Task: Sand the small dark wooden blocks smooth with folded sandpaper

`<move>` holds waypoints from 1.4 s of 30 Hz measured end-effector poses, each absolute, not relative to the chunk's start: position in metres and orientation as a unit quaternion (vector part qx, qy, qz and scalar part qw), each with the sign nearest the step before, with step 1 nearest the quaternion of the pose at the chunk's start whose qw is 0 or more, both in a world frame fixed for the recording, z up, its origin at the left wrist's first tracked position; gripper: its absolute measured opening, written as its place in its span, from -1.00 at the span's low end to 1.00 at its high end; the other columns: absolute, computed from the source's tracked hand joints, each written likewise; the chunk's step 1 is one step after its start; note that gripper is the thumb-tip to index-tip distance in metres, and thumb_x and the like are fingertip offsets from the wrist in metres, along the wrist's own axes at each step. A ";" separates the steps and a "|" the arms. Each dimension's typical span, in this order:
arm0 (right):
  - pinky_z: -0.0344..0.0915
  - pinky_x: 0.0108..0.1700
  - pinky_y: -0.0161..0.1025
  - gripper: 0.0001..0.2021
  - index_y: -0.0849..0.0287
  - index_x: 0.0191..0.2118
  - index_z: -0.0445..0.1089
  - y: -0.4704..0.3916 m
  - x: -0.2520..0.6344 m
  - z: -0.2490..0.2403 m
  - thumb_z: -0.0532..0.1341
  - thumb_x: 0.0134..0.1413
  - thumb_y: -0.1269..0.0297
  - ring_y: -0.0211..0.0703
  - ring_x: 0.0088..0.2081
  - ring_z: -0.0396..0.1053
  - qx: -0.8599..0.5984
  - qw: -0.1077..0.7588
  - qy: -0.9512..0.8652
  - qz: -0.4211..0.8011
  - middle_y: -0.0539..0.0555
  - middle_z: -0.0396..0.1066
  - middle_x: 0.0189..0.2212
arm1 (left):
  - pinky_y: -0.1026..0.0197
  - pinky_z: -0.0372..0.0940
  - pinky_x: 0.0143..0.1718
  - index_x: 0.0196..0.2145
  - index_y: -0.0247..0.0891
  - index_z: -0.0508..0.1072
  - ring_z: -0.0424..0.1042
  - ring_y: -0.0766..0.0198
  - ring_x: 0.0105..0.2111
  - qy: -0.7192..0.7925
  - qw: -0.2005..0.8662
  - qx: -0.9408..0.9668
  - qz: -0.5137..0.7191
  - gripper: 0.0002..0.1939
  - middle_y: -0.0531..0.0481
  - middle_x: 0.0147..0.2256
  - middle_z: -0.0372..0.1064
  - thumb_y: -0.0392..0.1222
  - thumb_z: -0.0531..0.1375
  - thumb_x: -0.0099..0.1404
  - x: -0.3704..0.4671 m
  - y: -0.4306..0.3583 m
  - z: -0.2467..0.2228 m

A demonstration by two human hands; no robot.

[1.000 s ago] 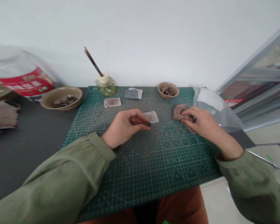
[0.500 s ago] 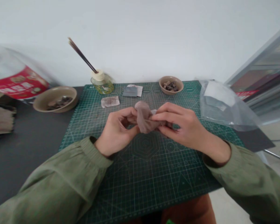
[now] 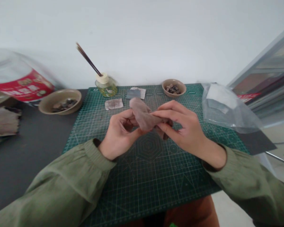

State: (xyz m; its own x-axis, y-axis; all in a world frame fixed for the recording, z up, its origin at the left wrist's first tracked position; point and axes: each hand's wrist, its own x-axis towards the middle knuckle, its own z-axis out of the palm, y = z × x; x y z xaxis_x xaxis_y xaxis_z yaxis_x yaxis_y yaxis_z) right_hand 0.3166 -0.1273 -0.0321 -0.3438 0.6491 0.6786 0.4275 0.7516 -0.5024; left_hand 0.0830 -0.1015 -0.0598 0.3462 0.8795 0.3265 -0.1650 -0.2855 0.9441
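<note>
A crumpled, greyish-pink cloth (image 3: pixel 143 116) is held up between both hands, above the green cutting mat (image 3: pixel 153 176). My left hand (image 3: pixel 121 132) is closed on its left side, thumb below and fingers behind. My right hand (image 3: pixel 182 123) pinches the right side between thumb and fingertips. Whether something small is wrapped inside the cloth is hidden. Just beyond my left hand lies a stained, worn sheet (image 3: pixel 114 104), flat on the mat. Farther back, a grey and white piece of sheet (image 3: pixel 135 93) lies beside it.
At the mat's back stand a reed diffuser bottle (image 3: pixel 106 85) and a small bowl of brownish cubes (image 3: pixel 173 88). A clear plastic bag (image 3: pixel 229 110) lies right. Leftward are a bowl with small pieces (image 3: pixel 60 101), a large red-labelled plastic jar (image 3: pixel 23 83) and a brownish sheet (image 3: pixel 4 122).
The cloth has shifted slightly left and spread, with a fold now hanging below my right fingers. My right hand has changed its hold on it. The whole view has shifted a little.
</note>
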 end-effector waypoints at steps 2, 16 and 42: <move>0.63 -0.10 -0.10 -0.71 -0.01 0.15 0.63 -0.132 0.313 -0.040 0.33 0.47 0.47 -0.06 -0.07 0.61 -0.326 0.484 -0.804 0.114 0.13 0.64 -0.02 | 0.18 0.66 -0.12 -0.22 -0.28 0.65 0.73 0.15 -0.23 0.269 0.535 0.626 0.500 -0.77 -0.09 -0.22 0.73 -0.23 0.59 0.28 0.083 -0.103 -0.059; 0.64 0.18 0.06 -0.65 -0.07 0.20 0.62 -0.143 0.300 -0.035 0.28 0.52 0.50 0.02 0.15 0.66 -0.328 0.512 -0.787 0.106 0.11 0.70 0.14 | 0.18 0.63 -0.15 -0.17 -0.29 0.69 0.69 0.14 -0.24 0.280 0.518 0.615 0.525 -0.71 -0.09 -0.22 0.71 -0.18 0.62 0.22 0.086 -0.104 -0.057; 0.67 -0.03 -0.03 -0.73 -0.08 0.02 0.65 -0.140 0.290 -0.036 0.36 0.43 0.49 0.00 -0.07 0.70 -0.328 0.548 -0.766 0.078 0.07 0.72 -0.07 | 0.18 0.66 -0.22 -0.18 -0.24 0.75 0.73 0.15 -0.31 0.265 0.542 0.546 0.582 -0.70 -0.08 -0.27 0.74 -0.07 0.65 0.24 0.076 -0.102 -0.070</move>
State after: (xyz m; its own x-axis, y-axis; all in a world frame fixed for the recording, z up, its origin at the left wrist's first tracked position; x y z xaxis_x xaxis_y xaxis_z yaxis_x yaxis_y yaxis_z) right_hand 0.2901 -0.1402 -0.0363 -0.1844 0.5874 0.7880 0.4162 0.7730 -0.4789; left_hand 0.0761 -0.1020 -0.0702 0.1832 0.9193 0.3483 -0.3416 -0.2727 0.8994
